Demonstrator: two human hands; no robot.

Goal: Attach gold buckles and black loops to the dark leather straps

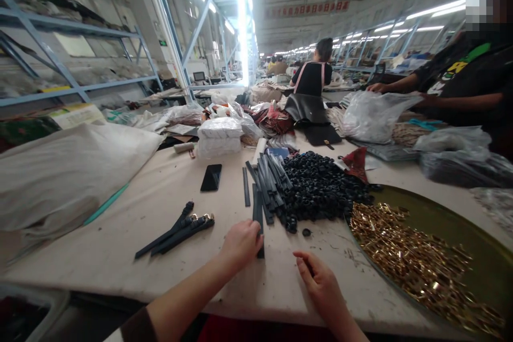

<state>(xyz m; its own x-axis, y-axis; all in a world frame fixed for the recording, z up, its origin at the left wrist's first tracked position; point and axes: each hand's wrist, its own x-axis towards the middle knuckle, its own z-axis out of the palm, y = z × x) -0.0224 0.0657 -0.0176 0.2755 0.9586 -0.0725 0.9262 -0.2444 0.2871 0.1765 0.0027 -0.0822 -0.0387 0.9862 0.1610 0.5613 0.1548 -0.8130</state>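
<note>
My left hand (241, 246) is closed on a flat black strap (257, 200), which lies lengthwise on the table and sticks out beyond both sides of the fingers. To the right, my right hand (320, 283) hovers low over the cloth, fingers loosely curled, thumb and forefinger a little apart, with nothing seen in it. Just beyond is a pile of black straps (273, 181), a single strap (246, 187) to its left. A heap of small black loops (324, 184) adjoins them, with one loose loop (306, 232) in front. Several straps with gold buckles (180, 232) lie at the left.
A round tray (452, 230) of gold buckles (412, 256) fills the near right. A phone (211, 177) lies mid-table, before plastic-wrapped packs (219, 136). A large pale sack (80, 165) covers the left. At the right, a person (460, 75) handles a clear bag (372, 115).
</note>
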